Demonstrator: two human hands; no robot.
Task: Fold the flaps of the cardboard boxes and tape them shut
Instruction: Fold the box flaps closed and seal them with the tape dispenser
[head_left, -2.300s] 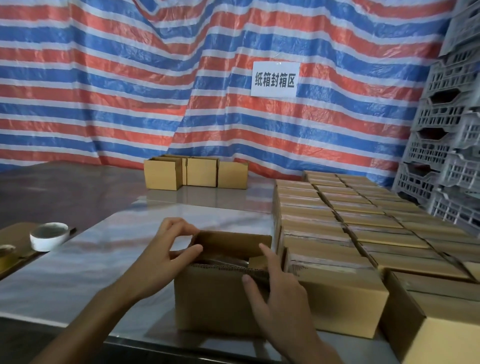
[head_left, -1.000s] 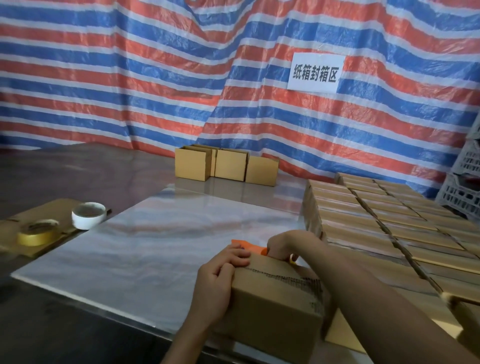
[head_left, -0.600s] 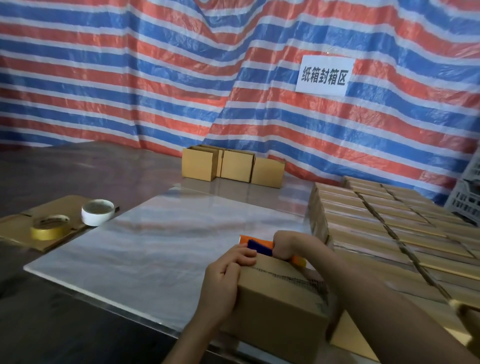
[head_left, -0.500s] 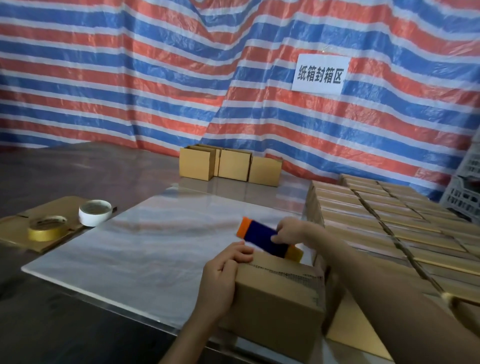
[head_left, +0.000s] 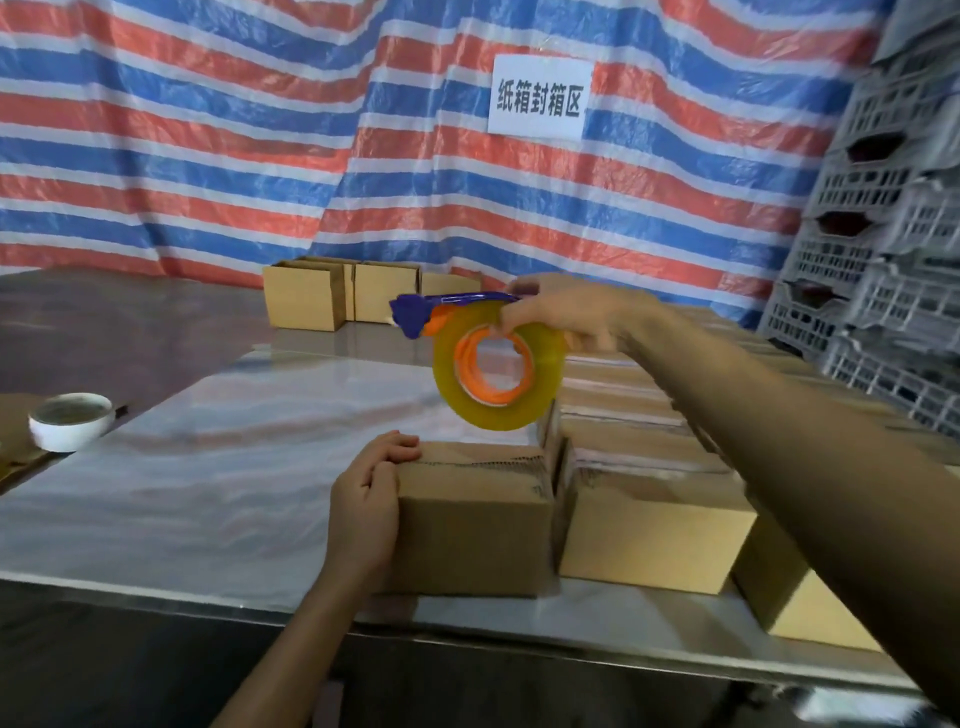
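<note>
The cardboard box (head_left: 475, 525), flaps folded down, is sitting at the worktop's (head_left: 208, 467) near edge, just beside rows of closed boxes (head_left: 649, 525). The left hand (head_left: 366, 499) is gripping its top left edge, fingers (head_left: 400, 447) curling over. The right hand (head_left: 566, 312) is pinching a tape dispenser (head_left: 496, 415) above it.

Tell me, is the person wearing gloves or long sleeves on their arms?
No gloves and no sleeves. The left hand and the right hand are both bare, and both forearms are bare as far as the picture shows. No watch, bracelet or ring is in sight on either one.
</note>
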